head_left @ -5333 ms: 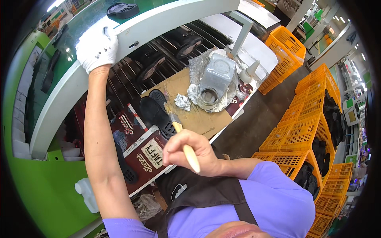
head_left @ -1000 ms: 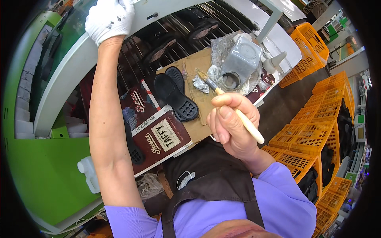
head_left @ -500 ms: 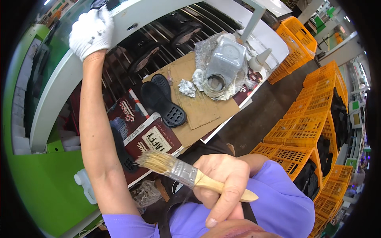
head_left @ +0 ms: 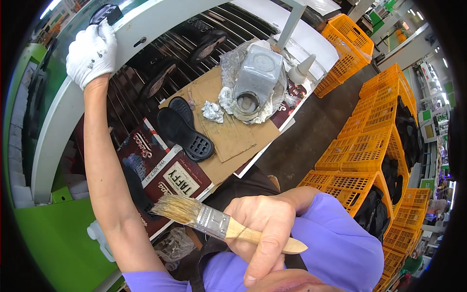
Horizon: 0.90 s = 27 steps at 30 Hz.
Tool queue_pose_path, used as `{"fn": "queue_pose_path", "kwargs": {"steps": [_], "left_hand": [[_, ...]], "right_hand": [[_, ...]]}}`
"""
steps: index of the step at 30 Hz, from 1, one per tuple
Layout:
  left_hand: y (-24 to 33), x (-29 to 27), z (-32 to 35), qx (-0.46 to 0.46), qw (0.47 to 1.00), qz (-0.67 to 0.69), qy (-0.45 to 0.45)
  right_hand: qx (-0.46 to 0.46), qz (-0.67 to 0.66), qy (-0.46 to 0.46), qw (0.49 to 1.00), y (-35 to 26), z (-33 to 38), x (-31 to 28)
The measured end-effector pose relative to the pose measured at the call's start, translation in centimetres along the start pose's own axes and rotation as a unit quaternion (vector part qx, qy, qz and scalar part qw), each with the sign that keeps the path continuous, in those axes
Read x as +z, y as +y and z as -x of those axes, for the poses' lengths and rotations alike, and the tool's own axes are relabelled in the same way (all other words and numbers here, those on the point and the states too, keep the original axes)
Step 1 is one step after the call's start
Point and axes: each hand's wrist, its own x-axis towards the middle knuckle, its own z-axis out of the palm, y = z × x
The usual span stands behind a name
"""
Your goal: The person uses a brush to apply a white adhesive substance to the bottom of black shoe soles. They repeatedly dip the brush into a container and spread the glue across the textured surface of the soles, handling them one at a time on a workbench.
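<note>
Dark red printed cartons (head_left: 163, 165) lie flat at the near edge of your bench, each with a white label panel; a sheet of brown cardboard (head_left: 226, 131) overlaps them on the side toward the orange crates. On the cardboard: a pair of black shoe soles (head_left: 187, 129) side by side, tread of the nearer one facing up, and a small ball of crumpled foil (head_left: 212, 111) just beside them. Past that, a grey square can (head_left: 257, 78) lies tipped, its round mouth toward you, nested in wrinkled clear plastic; contents cannot be made out. A white cone-tipped bottle (head_left: 299, 73) stands just beside the can.

Orange lattice crates (head_left: 377, 146) are stacked to your right on the floor; several hold dark items, kind cannot be told.

Your left hand (head_left: 91, 51), in a white glove, is raised to the pale curved frame (head_left: 160, 22) of the rack, fingers curled over its edge and touching a black sole (head_left: 104, 12) on top; whether it grips that sole cannot be told.

Your right hand (head_left: 265, 228), bare, is closed around the wooden handle of a flat paintbrush (head_left: 214, 223), close to your chest. Bristles point left, metal ferrule just clear of your fingers, brush well apart from the soles
</note>
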Motion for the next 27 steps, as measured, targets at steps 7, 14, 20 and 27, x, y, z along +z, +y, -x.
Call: {"fn": "queue_pose_path", "kwargs": {"steps": [7, 14, 20, 27], "left_hand": [[-0.2, 0.2, 0.0, 0.003, 1.0, -0.001, -0.004], [-0.2, 0.1, 0.0, 0.001, 1.0, -0.003, -0.006], [-0.1, 0.0, 0.1, 0.005, 1.0, -0.006, -0.009], [0.3, -0.2, -0.1, -0.007, 1.0, -0.001, -0.01]], "right_hand": [[-0.012, 0.009, 0.02, 1.0, 0.1, 0.1, 0.3], [0.032, -0.023, 0.011, 0.999, -0.5, 0.2, 0.5], [0.005, -0.003, 0.008, 1.0, -0.8, 0.1, 0.6], [0.055, 0.111, 0.042, 0.991, -1.7, -0.8, 0.3]]}}
